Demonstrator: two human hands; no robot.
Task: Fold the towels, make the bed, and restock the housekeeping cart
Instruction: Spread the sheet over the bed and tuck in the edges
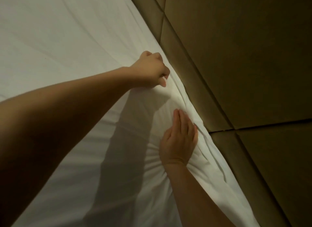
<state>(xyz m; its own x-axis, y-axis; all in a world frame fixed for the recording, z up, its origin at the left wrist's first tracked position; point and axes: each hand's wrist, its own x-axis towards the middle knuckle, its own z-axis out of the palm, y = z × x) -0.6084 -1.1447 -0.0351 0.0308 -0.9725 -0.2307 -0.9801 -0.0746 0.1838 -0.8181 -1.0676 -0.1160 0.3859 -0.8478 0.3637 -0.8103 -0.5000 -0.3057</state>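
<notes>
Up against the padded olive-brown panelled headboard [236, 57], the bed [42, 167] lay under a plain white cotton sheet [67, 40], and both of the person's hands were working its top edge. The left hand [152, 69] was curled into a fist, pinching a gather of the sheet right beside the headboard. The right hand [179, 138] lay nearer to me, flat, its fingers straight and together, pressing the cloth down, with creases fanning out from under its heel.

By my reckoning the bed-making was partway along. The sheet was spread over the bed and lay fairly smooth further off, with only shallow wrinkles. The stretch between the two hands was bunched into a soft ridge and did not look tucked yet. I saw no pillows or cover on the bed, no towels and no cart from where I stood, so I could not judge those parts of the job.

The sheet's edge, and the bunched ridge along it, ran beside the foot of the headboard, slanting from the upper middle of the view down to the lower right. The right hand's fingers pointed along that same line.
</notes>
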